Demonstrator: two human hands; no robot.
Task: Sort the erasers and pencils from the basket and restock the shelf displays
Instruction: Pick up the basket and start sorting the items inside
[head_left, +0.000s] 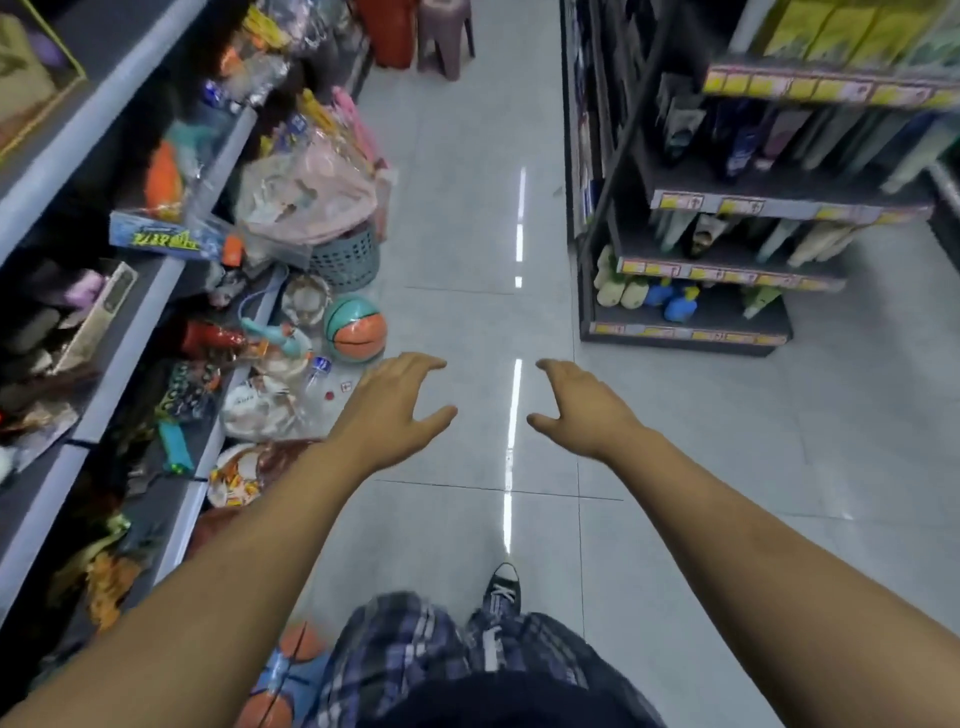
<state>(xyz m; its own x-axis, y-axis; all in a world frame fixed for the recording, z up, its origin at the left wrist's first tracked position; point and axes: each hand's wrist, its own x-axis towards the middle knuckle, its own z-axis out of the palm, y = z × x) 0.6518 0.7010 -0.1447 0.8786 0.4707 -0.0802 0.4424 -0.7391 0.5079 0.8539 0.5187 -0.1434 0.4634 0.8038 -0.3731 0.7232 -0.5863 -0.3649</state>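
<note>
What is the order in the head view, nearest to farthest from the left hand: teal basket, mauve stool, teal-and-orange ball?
1. Teal-and-orange ball, just ahead of left hand.
2. Teal basket, farther along left shelf.
3. Mauve stool, aisle's far end.

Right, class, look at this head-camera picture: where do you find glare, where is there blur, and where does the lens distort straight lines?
Head view, glare: a broken white streak of reflected light runs down the glossy floor tiles. Head view, blur: the yellow price labels at top right are smeared and unreadable. Head view, distortion: the wide lens makes the left shelf edge lean outward.
</note>
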